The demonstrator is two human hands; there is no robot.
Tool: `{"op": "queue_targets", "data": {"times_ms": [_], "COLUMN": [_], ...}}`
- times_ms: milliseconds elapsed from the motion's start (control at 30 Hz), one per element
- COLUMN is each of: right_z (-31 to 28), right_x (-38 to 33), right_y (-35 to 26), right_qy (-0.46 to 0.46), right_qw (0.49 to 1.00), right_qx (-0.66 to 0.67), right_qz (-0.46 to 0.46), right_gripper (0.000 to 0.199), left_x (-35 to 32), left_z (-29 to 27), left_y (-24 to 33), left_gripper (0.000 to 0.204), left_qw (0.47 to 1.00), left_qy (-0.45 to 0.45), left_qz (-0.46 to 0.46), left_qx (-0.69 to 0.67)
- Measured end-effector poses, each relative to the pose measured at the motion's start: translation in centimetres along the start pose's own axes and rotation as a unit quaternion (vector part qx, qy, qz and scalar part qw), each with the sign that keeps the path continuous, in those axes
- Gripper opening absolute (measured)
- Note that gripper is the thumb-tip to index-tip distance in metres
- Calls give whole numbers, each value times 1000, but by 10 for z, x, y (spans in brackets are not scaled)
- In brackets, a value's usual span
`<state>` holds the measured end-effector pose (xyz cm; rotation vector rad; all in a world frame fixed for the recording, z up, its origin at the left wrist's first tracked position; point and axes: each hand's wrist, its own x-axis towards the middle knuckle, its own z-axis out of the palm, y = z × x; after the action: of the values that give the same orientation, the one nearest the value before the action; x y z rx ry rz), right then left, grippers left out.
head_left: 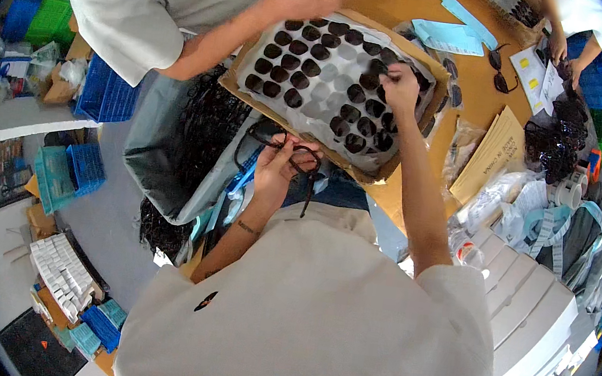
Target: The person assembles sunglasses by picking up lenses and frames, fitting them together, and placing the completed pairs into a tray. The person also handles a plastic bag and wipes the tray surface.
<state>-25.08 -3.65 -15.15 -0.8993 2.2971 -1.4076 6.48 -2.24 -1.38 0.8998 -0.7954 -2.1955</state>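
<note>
Over box (pixel 335 157), right hand (pixel 401 87) outstretched; left hand (pixel 275 164) gripping frame (pixel 310 188).

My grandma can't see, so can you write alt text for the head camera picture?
A person's left hand holds a black glasses frame beside a cardboard box of dark lenses; the right hand pinches one lens. A co-worker's hand is near the box's far edge.

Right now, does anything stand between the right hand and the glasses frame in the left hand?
Yes. The near wall of the cardboard box lies between the right hand, over the dark lenses, and the black glasses frame in the left hand. I cannot judge its height.
</note>
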Motion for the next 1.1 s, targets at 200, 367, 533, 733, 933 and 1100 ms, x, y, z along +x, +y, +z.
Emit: {"op": "queue_targets", "data": {"times_ms": [200,367,533,733,933,1100], "right_z": [48,45,33,22,17,41], "right_x": [34,19,15,20,20,33], "right_y": [-23,-40,-35,-27,-28,-30], "right_qy": [-30,-51,-81,-88,-94,-119], "right_qw": [992,949,939,940,941,934], "right_qx": [-117,-296,-318,-323,-310,-295], "right_qz": [-27,-99,-106,-65,-95,-165], "right_gripper": [28,32,37,37,33,33], "left_x": [-4,-5,-2,4,6,8], "left_z": [-9,-17,-21,-17,-15,-10], "left_y": [9,15,19,20,18,18], "left_gripper": [13,15,14,14,14,14], "left_qw": [999,997,997,997,997,998], "left_qy": [38,73,77,78,65,50], "left_qz": [-3,14,25,16,14,3], "left_qx": [-17,3,12,10,25,37]}}
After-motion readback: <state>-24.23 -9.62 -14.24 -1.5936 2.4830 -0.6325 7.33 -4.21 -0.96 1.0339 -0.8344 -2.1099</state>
